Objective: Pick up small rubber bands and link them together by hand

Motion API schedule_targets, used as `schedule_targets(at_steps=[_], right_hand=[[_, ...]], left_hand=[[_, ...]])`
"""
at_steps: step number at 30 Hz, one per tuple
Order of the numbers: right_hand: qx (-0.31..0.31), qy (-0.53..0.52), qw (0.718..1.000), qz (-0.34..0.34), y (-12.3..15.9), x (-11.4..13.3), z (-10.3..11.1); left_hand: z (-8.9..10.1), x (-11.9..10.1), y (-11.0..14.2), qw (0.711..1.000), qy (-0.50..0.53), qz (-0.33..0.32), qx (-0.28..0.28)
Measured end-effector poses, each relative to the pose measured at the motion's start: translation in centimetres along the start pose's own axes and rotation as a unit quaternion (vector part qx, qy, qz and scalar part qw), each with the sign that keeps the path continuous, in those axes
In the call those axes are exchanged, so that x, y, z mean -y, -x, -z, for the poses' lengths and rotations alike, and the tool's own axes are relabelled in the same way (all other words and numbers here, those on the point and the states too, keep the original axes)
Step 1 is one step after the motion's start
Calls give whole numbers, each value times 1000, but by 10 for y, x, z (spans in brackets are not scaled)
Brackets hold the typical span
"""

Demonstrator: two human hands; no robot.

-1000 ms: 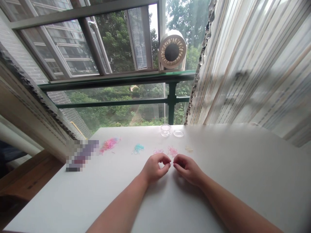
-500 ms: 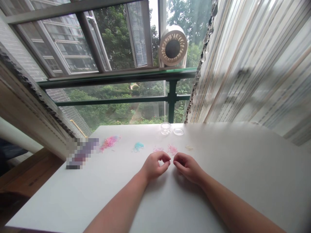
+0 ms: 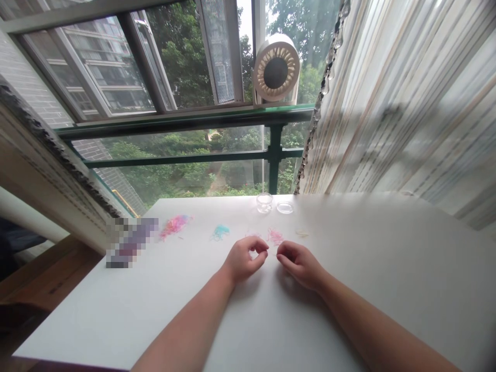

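My left hand [image 3: 243, 259] rests on the white table [image 3: 349, 268] with thumb and forefinger curled into a pinch; what it holds is too small to make out. My right hand [image 3: 298, 262] lies a little to its right, fingers curled in, nothing visible in them. Just beyond the hands lie small heaps of tiny rubber bands: a pale pink heap [image 3: 252, 236], a pink heap [image 3: 275, 236] and a yellowish heap [image 3: 301, 233]. Farther left are a blue heap [image 3: 220, 232] and a larger mixed pink heap [image 3: 174, 225].
A small clear jar [image 3: 264, 202] and its clear lid [image 3: 285, 207] stand at the table's far edge. A blurred-out dark object [image 3: 129, 243] lies at the left. Behind are a window railing [image 3: 186, 124], a white round fan [image 3: 276, 72] and a striped curtain [image 3: 406, 103].
The hands have drawn slightly apart; one second ago their fingertips almost met around something tiny. The view has tilted a little, so everything sits slightly higher in the frame.
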State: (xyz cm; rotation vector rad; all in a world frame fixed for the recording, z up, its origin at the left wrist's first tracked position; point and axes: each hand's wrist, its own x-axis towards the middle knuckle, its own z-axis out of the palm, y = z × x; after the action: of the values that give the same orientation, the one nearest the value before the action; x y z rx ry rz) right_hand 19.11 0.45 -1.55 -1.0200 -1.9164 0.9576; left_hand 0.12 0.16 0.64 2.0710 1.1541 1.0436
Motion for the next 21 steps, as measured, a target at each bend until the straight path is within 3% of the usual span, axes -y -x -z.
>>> schedule_targets(at_steps=[7,21], right_hand=[[-4,8,1000,6,0,2,0],[31,0,999,9,2,1,1]], left_hand=[[-3,-2,2,998,-28,-2,53],[-5,2,3,997,-27,23,68]])
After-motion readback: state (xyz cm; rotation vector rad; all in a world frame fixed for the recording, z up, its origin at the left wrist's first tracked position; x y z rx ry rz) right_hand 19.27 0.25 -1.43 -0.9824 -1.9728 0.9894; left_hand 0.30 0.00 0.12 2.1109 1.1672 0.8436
